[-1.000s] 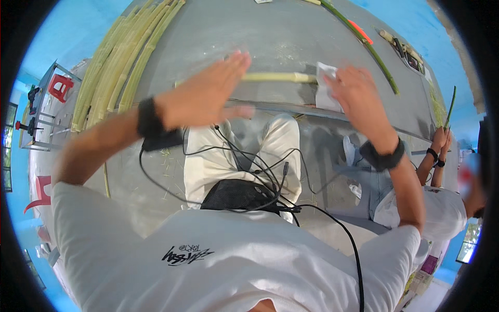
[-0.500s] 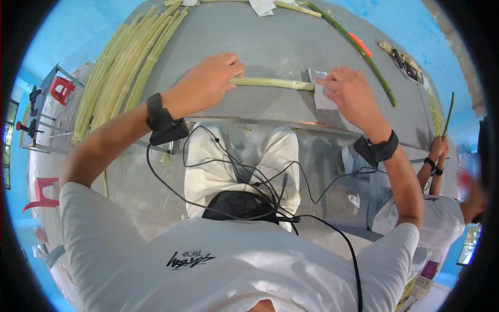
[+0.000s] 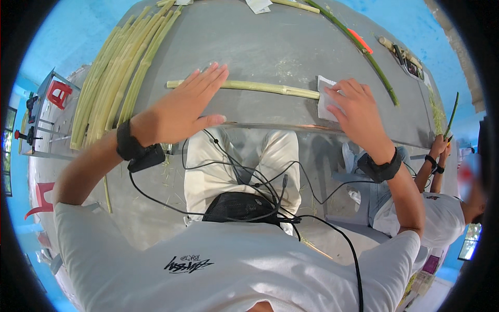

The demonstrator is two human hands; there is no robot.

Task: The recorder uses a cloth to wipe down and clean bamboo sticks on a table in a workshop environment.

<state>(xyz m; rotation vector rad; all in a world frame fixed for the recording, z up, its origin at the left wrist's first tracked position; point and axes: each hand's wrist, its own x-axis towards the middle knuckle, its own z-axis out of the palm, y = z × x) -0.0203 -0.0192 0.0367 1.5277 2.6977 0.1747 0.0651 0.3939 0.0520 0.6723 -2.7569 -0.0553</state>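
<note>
A peeled pale green stalk (image 3: 254,87) lies crosswise on the grey table, near its front edge. My left hand (image 3: 179,106) is open over the stalk's left part, fingers stretched together and thumb apart. I cannot tell whether its palm touches the stalk. The stalk's right end meets a small white paper sheet (image 3: 325,106). My right hand (image 3: 358,106) is bent over that sheet, with thumb and forefinger apart and its fingertips at or just above the paper.
Several long peeled stalks (image 3: 112,78) lie side by side at the left. A dark green stalk (image 3: 371,62) lies at the right, beside an orange object (image 3: 359,40). Black cables (image 3: 260,182) hang over my lap. At the right, another person's hands (image 3: 441,148) hold a green stalk.
My left hand has opened and come back toward me, baring the stalk's left end. The stalk and paper have shifted slightly right and nearer, and my right hand has moved slightly the same way.
</note>
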